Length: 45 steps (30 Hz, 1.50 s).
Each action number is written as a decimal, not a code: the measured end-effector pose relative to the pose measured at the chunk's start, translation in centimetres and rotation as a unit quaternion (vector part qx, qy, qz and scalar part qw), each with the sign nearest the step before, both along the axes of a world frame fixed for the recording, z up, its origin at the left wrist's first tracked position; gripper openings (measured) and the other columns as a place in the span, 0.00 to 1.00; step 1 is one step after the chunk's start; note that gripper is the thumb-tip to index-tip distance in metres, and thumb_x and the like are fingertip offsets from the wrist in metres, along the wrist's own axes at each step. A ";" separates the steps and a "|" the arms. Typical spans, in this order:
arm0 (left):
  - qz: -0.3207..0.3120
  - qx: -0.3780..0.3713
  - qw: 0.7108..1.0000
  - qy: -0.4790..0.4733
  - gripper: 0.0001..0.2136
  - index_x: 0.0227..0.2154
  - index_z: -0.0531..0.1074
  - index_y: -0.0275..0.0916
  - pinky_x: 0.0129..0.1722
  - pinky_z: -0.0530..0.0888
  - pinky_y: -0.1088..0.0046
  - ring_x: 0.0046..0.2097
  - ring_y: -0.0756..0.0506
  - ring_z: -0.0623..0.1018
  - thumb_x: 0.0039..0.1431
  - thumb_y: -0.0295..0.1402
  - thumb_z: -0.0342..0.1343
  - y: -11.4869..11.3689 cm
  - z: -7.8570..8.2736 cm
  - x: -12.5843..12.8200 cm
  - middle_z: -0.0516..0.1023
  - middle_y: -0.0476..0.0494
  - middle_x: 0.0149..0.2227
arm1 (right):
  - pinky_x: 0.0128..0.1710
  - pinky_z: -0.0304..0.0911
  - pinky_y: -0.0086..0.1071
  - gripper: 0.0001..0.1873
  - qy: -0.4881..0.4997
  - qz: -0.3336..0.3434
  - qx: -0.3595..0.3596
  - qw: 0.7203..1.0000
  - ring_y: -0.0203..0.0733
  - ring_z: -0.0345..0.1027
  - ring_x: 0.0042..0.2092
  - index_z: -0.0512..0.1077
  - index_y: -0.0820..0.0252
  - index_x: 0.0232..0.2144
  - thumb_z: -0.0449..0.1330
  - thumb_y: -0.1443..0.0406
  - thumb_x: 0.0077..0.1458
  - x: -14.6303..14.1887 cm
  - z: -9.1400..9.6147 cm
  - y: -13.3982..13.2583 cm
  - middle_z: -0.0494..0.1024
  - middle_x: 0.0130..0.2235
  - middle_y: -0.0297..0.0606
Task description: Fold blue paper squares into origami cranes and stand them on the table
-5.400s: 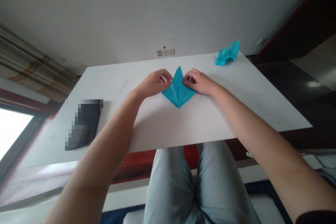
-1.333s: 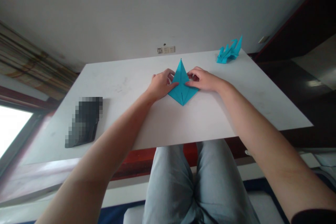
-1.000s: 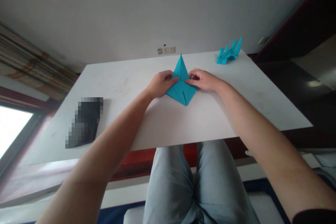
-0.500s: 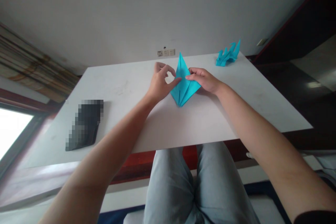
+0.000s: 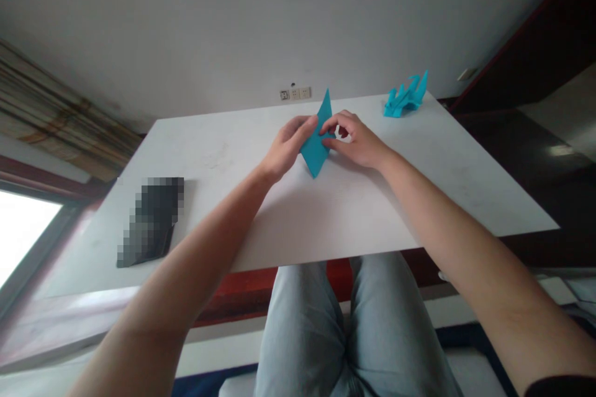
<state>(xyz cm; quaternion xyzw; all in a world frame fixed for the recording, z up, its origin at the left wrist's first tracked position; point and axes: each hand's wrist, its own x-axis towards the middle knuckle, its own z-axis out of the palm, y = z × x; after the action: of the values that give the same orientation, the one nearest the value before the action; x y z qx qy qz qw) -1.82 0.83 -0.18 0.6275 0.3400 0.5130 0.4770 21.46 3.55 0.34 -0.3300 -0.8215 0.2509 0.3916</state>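
White wall (image 5: 186, 25) fills the far side of the room, with a socket strip (image 5: 295, 94) low on it just above the back edge of a pale table (image 5: 354, 217). A striped curtain (image 5: 51, 74) hangs at the left beside a bright window (image 5: 18, 229), and a dark red wooden rail (image 5: 261, 291) runs below the near table edge, past the person's knees in pale jeans (image 5: 302, 335). On the table's left side lies a flat dark object (image 5: 151, 223), too blurred to name. At the far right corner sits a finished blue origami figure (image 5: 405, 96), with spiky points rising from it. Both forearms reach in from the near edge, and neither crosses the dark object or the figure. Near the table's middle, toward the far edge, lies the folded paper (image 5: 315, 149), a narrow blue kite between the hands. Its long axis runs from a blunter point facing the person to a sharp tip aimed at the wall, leaning slightly right. The left hand (image 5: 288, 146) is half open, its straight fingers against the paper's left side. The right hand (image 5: 351, 139) is more curled, its fingertips at the right side. Whether either hand grips the paper firmly, I cannot tell.
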 end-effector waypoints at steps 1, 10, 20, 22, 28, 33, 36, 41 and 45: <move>-0.002 -0.003 1.000 -0.011 0.25 0.50 0.80 0.41 0.53 0.83 0.66 0.53 0.39 0.87 0.68 0.59 0.70 0.1 -0.2 0.0 0.88 0.40 0.49 | 0.59 0.71 0.49 0.20 -0.010 -0.008 0.021 1.000 0.55 0.73 0.54 0.84 0.49 0.48 0.71 0.43 0.69 0.1 -0.2 0.0 0.80 0.50 0.44; -0.002 -0.063 0.994 -0.086 0.28 0.51 0.71 0.45 0.43 0.83 0.68 0.41 0.45 0.85 0.61 0.55 0.76 1.4 -0.8 -0.5 0.86 0.45 0.44 | 0.56 0.79 0.46 0.47 0.083 -0.084 -0.076 0.990 0.54 0.78 0.58 0.63 0.38 0.77 0.72 0.36 0.66 0.6 -1.1 1.2 0.80 0.60 0.42; 0.130 0.125 0.943 0.282 0.30 0.61 0.73 0.44 0.57 0.84 0.54 0.59 0.36 0.85 0.56 0.34 0.73 1.3 -1.6 -2.5 0.78 0.32 0.67 | 0.48 0.76 0.45 0.37 -0.055 -0.071 -0.127 0.988 0.50 0.77 0.43 0.69 0.50 0.69 0.75 0.62 0.61 1.1 -2.0 0.7 0.81 0.46 0.39; 0.095 0.171 0.903 0.383 0.24 0.59 0.79 0.43 0.67 0.79 0.47 0.65 0.32 0.82 0.60 0.36 0.72 0.7 -0.9 -2.5 0.78 0.32 0.67 | 0.52 0.76 0.47 0.35 -0.098 -0.077 -0.084 0.989 0.53 0.77 0.47 0.74 0.53 0.65 0.76 0.63 0.57 1.3 -2.3 0.8 0.81 0.50 0.44; -0.048 0.163 0.847 0.503 0.42 0.73 0.76 0.49 0.77 0.65 0.37 0.76 0.23 0.72 0.59 0.59 0.75 -1.1 0.9 -2.1 0.76 0.33 0.75 | 0.59 0.73 0.48 0.14 -0.136 -0.042 -0.044 0.989 0.54 0.76 0.52 0.86 0.56 0.51 0.71 0.59 0.66 1.5 -1.8 0.9 0.78 0.53 0.47; -0.089 0.153 0.840 0.512 0.50 0.76 0.74 0.51 0.80 0.61 0.39 0.78 0.23 0.71 0.53 0.62 0.78 -1.2 1.8 -2.6 0.74 0.35 0.78 | 0.56 0.71 0.45 0.18 -0.147 -0.028 -0.051 0.987 0.51 0.75 0.47 0.89 0.55 0.48 0.66 0.50 0.73 1.6 -1.1 0.8 0.82 0.48 0.45; -0.082 0.148 0.850 0.499 0.40 0.73 0.77 0.51 0.78 0.66 0.43 0.75 0.26 0.76 0.62 0.60 0.71 -1.0 2.0 -2.8 0.80 0.37 0.74 | 0.54 0.69 0.44 0.26 -0.146 -0.018 -0.044 0.988 0.52 0.76 0.47 0.89 0.56 0.45 0.63 0.43 0.74 1.8 -0.7 0.8 0.84 0.46 0.46; -0.101 0.145 0.850 0.496 0.45 0.74 0.76 0.52 0.79 0.66 0.46 0.75 0.26 0.77 0.55 0.60 0.76 -1.0 2.3 -3.3 0.79 0.40 0.75 | 0.47 0.67 0.42 0.33 -0.143 -0.030 -0.072 0.987 0.53 0.78 0.45 0.88 0.56 0.43 0.61 0.36 0.72 1.9 0.0 0.4 0.88 0.44 0.45; -0.100 0.145 0.855 0.488 0.48 0.73 0.77 0.55 0.80 0.64 0.41 0.76 0.24 0.75 0.47 0.57 0.82 -0.9 2.0 -3.6 0.77 0.39 0.77 | 0.45 0.69 0.42 0.30 -0.117 -0.027 -0.104 0.987 0.53 0.79 0.43 0.89 0.54 0.44 0.67 0.35 0.68 2.0 0.0 0.2 0.90 0.45 0.44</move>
<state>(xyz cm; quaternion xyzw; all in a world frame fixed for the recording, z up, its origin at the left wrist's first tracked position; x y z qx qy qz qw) -5.43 -0.03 1.84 0.8896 0.3866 0.1342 0.2026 23.44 3.79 0.29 -0.4177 -0.8219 0.2838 0.2634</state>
